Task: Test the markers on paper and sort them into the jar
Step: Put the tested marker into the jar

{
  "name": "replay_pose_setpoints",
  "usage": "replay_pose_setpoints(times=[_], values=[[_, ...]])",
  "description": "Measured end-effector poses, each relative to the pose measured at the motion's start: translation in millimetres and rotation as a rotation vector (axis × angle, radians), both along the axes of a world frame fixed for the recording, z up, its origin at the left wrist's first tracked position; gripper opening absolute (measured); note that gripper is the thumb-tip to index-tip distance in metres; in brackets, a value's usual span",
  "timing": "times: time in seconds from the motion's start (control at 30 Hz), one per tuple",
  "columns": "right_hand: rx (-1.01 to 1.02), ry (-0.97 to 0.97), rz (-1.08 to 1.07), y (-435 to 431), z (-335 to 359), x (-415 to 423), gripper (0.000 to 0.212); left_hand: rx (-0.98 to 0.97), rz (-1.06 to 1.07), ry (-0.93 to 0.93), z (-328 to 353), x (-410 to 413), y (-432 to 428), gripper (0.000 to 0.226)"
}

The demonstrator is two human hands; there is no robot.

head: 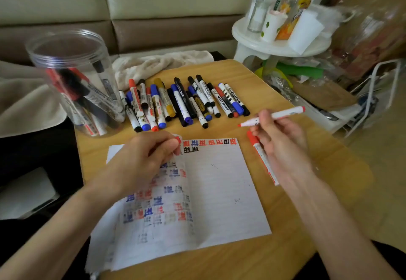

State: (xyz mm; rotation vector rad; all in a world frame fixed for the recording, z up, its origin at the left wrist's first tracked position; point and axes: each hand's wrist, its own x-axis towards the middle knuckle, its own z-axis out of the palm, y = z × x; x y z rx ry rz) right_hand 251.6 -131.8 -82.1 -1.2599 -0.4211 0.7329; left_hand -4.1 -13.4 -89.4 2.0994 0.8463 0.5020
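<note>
My right hand [279,139] grips an uncapped red marker [283,114], tip pointing left, lifted above the table to the right of the paper [219,191]. My left hand [145,158] pinches its red cap [177,140] over the paper's top edge. The lined sheet carries rows of red, blue and black test marks. Another red marker [262,158] lies on the table partly under my right hand. Several capped markers [182,101] lie in a row beyond the paper. A clear plastic jar [74,81] at the far left holds several markers.
The wooden table [296,224] ends close on the right and front. A beige cloth [158,64] lies behind the marker row. A white stool [279,42] with bottles and cups, plastic bags and a wire rack [373,99] crowd the right side.
</note>
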Motion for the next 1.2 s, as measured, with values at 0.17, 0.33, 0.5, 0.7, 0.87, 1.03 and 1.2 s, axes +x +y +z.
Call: replay_pose_setpoints(times=[0.17, 0.33, 0.5, 0.7, 0.87, 1.03, 1.2], values=[[-0.091, -0.099, 0.092, 9.0, -18.9, -26.6, 0.027, 0.293, -0.128, 0.010, -13.5, 11.5, -24.1, 0.023], [-0.102, -0.185, 0.102, 18.3, -23.3, -34.3, 0.015, 0.492, -0.223, 0.095, -20.7, 12.0, -30.6, 0.029], [-0.104, -0.374, 0.111, 25.8, -28.0, -39.3, 0.010, 0.615, -0.216, 0.221, -29.0, 15.5, -32.8, 0.035], [-0.137, -0.501, 0.148, 31.1, -40.7, -46.2, 0.003, 0.633, -0.222, 0.271, -30.4, 14.5, -31.8, 0.035], [-0.199, -0.561, 0.119, 29.8, -47.1, -43.9, 0.003, 0.637, -0.210, 0.296, -31.8, 14.0, -30.4, 0.041], [-0.215, -0.573, 0.126, 31.0, -51.2, -43.2, 0.003, 0.653, -0.220, 0.308, -30.3, 13.8, -28.2, 0.038], [-0.217, -0.588, 0.141, 30.8, -51.8, -43.6, 0.003, 0.649, -0.247, 0.293, -28.5, 13.3, -28.0, 0.033]])
